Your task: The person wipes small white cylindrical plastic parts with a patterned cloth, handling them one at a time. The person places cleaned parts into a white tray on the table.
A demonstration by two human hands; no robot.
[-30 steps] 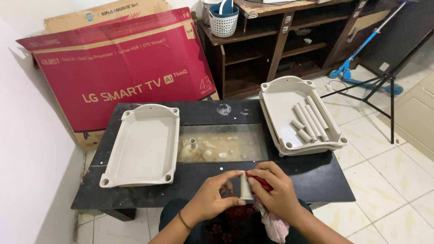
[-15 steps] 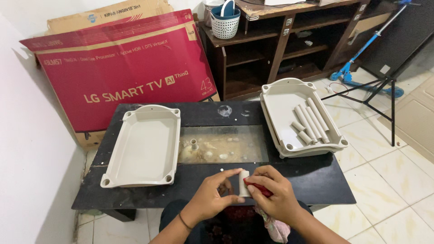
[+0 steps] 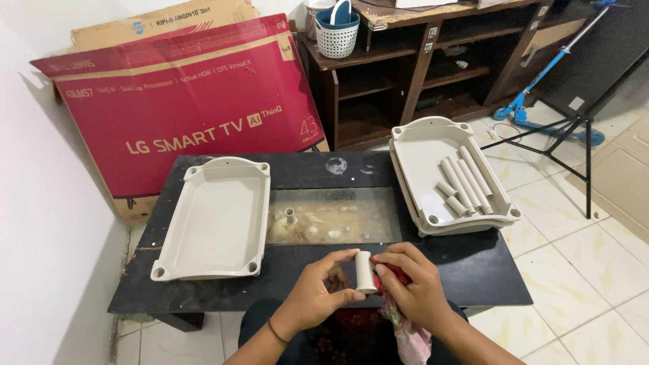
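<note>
My left hand [image 3: 318, 294] grips a short beige plastic tube [image 3: 364, 272], held nearly upright over the near edge of the black table [image 3: 473, 267]. My right hand [image 3: 414, 287] presses a red and pink patterned cloth [image 3: 399, 318] against the tube's right side. An empty beige plastic tray [image 3: 216, 220] lies on the table's left part. At the right, stacked beige trays [image 3: 422, 159] hold several more beige tubes [image 3: 463, 177].
A glass panel in the table's middle shows shells, sand and one small tube [image 3: 290, 215]. A large red cardboard box [image 3: 182, 108] leans on the wall behind. A dark wooden shelf unit [image 3: 433, 61], a white basket [image 3: 336, 30], a blue scooter [image 3: 541, 81] and a black stand [image 3: 574, 135] are beyond.
The tube has risen a little and turned in my hands, and the cloth has shifted from its top down along its right side. The trays have not moved.
</note>
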